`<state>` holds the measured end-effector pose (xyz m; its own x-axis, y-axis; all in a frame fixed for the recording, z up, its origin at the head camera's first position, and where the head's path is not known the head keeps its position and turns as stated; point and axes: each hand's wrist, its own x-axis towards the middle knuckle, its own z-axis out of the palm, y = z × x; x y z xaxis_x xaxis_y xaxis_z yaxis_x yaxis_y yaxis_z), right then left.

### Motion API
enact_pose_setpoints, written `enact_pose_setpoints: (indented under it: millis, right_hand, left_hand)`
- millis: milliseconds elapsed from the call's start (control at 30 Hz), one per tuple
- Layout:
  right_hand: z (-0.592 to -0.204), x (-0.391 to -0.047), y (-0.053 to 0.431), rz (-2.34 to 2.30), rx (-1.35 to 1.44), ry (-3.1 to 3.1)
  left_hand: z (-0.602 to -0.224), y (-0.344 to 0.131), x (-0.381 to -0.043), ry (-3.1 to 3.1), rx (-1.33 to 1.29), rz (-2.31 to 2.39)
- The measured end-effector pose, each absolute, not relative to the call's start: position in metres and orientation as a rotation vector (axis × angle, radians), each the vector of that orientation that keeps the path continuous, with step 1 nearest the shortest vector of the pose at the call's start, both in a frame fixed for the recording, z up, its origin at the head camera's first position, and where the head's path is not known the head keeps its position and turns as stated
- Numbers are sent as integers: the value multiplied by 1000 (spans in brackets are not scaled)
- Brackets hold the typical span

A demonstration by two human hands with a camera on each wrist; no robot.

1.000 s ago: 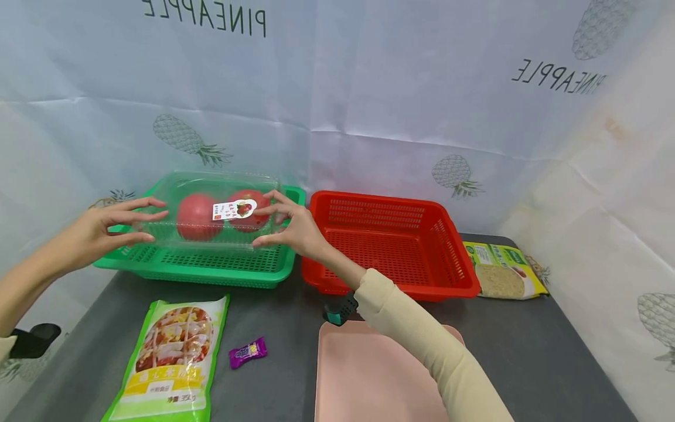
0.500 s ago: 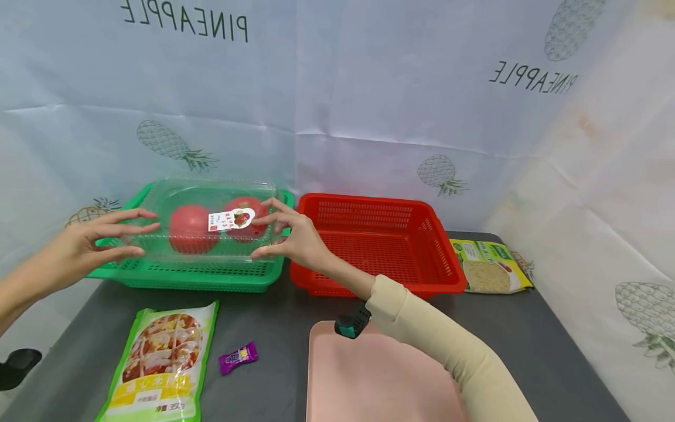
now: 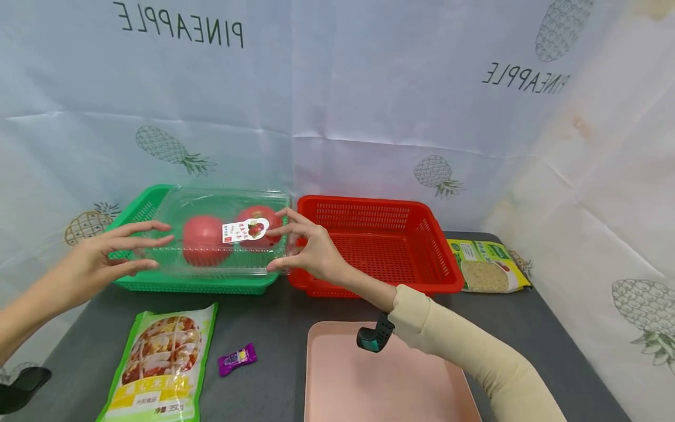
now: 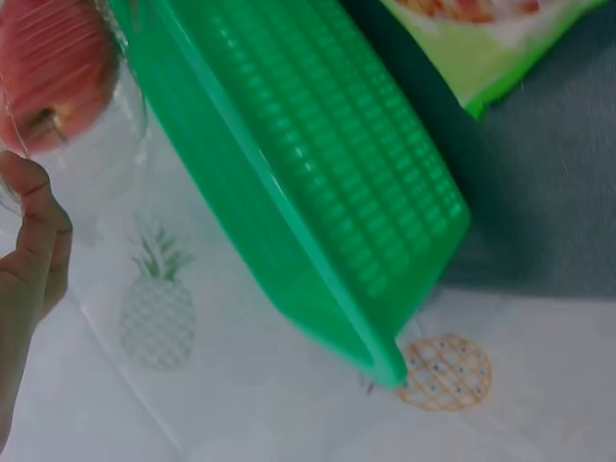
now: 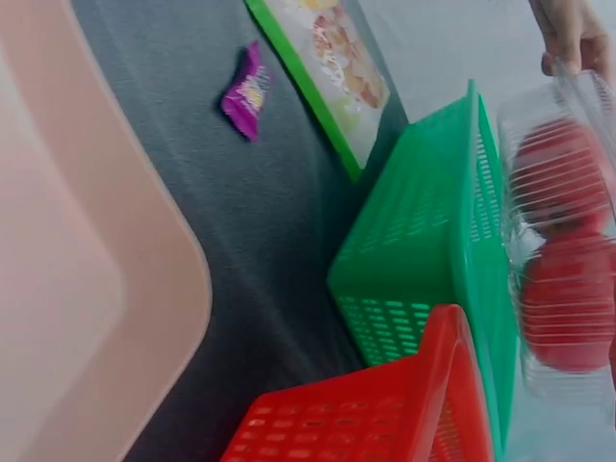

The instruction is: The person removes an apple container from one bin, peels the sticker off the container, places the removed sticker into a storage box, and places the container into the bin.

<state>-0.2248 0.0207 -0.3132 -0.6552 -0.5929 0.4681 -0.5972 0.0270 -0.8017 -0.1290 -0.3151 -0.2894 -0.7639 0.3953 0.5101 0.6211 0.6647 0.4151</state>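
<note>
A clear plastic clamshell box (image 3: 176,262) with two red apples (image 3: 207,241) inside and a white label across its front is held above the green basket (image 3: 192,285). My left hand (image 3: 100,264) grips its left end, thumb below and fingers above. At the right end my right hand (image 3: 321,252) pinches the box the same way. The right wrist view has the box (image 5: 525,318) over the rim of the basket, with the left hand (image 5: 575,34) on its far end. Only part of the left hand (image 4: 29,250) shows in the left wrist view.
A red basket (image 3: 377,289) stands right of the green one. In front lie a green food pouch (image 3: 163,357), a small purple candy packet (image 3: 237,359) and a pink tray (image 3: 379,381). Further right is a yellow-green grain bag (image 3: 487,266). A pineapple-print cloth (image 3: 364,105) hangs behind.
Both hands have carried the box rightward and slightly down relative to the green basket. The head view has shifted a little. The pouch, candy packet and tray lie as before.
</note>
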Motion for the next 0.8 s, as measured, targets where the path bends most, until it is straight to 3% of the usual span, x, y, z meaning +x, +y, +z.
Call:
enact_pose_setpoints:
  millis: [800]
  right_hand:
    - [-312,-187,82,1721,1202,-2318]
  left_hand:
    - [-291,-255,-101,-2415,-880,-900]
